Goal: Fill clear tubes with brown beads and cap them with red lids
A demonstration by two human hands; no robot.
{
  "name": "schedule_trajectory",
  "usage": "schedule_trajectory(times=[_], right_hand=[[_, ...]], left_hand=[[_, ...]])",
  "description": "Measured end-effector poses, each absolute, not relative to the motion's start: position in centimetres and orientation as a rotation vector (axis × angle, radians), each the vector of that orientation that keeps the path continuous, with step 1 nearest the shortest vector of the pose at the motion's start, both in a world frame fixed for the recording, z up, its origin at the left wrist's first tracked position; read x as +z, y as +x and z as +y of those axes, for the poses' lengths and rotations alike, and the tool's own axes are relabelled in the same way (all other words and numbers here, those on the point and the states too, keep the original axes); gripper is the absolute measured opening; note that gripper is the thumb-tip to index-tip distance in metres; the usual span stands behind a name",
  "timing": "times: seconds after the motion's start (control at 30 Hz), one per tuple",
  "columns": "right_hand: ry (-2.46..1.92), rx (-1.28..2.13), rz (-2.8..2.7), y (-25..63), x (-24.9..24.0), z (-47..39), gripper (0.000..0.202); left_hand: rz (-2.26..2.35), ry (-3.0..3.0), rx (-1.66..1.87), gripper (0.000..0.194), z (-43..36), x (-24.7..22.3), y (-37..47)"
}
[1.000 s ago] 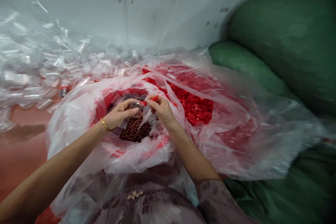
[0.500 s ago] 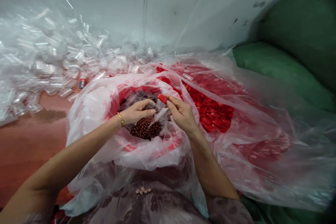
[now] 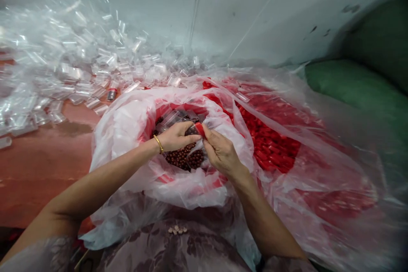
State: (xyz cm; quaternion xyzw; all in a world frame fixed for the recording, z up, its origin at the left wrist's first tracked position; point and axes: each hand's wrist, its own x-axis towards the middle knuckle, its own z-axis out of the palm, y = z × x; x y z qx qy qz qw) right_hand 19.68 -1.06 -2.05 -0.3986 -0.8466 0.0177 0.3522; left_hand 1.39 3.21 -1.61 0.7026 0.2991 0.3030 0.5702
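Observation:
My left hand (image 3: pixel 178 137), with a gold bracelet at the wrist, is closed around a small clear plastic container (image 3: pixel 191 129) with dark contents. A red cap (image 3: pixel 199 129) sits at the container's right end, and the fingers of my right hand (image 3: pixel 220 148) pinch it there. Whether the cap is fully seated I cannot tell. Below both hands, dark brown round beads (image 3: pixel 183 159) lie in a bag with a rolled white plastic rim (image 3: pixel 119 136). Several clear containers (image 3: pixel 172 119) rest among the beads at the bag's far side.
Many clear empty containers (image 3: pixel 73 72) are heaped at the back left on a reddish surface (image 3: pixel 41 157). One filled, red-capped container (image 3: pixel 111 94) lies near them. Right of the bag, red caps (image 3: pixel 274 144) fill a clear plastic sheet. Green sacks (image 3: pixel 350 89) stand at the right.
My right hand has brought the red cap against the end of the container in my left hand; before, they were apart. The view has shifted slightly, moving the scene rightward.

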Motion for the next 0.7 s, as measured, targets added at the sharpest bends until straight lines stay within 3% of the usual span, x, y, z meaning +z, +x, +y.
schedule_trajectory(times=[0.2, 0.37, 0.7], right_hand=[[-0.964, -0.085, -2.297, 19.9, -1.9, -2.8, 0.058], [-1.057, -0.276, -2.337, 18.8, -2.4, -3.4, 0.058], [-1.063, -0.254, -2.38, 18.8, -2.4, -3.2, 0.056]], left_hand=[[0.814, 1.898, 0.59, 0.029, 2.9, -1.4, 1.4], [1.081, 2.189, 0.526, 0.011, 2.7, -1.2, 1.7], [1.322, 2.309, 0.4, 0.025, 2.2, -1.1, 1.8]])
